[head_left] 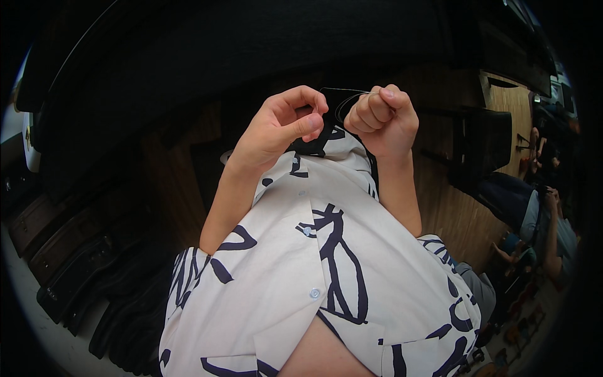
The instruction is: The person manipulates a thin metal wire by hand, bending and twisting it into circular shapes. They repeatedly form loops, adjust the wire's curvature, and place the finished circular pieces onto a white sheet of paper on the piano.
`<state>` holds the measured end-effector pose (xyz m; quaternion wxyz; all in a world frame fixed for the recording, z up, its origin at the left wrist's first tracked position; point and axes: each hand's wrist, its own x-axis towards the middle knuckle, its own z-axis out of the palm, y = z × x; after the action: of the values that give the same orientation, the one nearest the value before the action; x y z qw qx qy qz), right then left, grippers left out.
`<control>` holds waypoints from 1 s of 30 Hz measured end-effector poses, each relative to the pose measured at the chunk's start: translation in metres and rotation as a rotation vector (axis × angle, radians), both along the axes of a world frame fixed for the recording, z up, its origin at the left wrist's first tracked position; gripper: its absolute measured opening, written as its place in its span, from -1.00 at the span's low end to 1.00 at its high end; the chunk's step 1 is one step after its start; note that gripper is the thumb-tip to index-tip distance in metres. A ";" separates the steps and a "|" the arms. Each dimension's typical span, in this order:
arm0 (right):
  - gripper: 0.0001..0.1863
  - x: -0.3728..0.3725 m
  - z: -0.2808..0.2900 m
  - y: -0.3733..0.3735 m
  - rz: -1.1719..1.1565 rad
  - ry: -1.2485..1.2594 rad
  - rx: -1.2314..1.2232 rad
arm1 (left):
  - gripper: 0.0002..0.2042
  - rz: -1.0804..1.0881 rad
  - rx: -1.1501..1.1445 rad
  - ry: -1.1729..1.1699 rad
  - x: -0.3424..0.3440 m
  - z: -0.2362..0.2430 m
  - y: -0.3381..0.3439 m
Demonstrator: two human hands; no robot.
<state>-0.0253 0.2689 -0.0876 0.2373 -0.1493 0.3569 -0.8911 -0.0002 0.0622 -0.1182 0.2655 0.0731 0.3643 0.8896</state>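
One thin wire [349, 90] runs crosswise, left to right, between our curled left hand [276, 129], whose pinch we cannot confirm, and our right hand [384, 122], clenched around it and nearer its loose loops.

Soft light is being caught now by the left hand [270, 129], the right hand [383, 119] and the pale shirt [270, 270], crisply rendered, while the top is sunk in near-black! Brighter patches are glimpsed along both side rims; edges are bent there, and the people [553, 251] at right are left dim, blurred.
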 end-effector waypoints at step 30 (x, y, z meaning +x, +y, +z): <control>-0.75 0.000 -0.012 -0.016 -0.255 0.062 0.458 | -0.65 0.151 -0.255 0.057 -0.006 0.008 0.004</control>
<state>-0.0257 0.2526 -0.0999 0.1395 -0.0729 0.5723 -0.8048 -0.0061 0.0665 -0.1106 0.1944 0.0362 0.4861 0.8512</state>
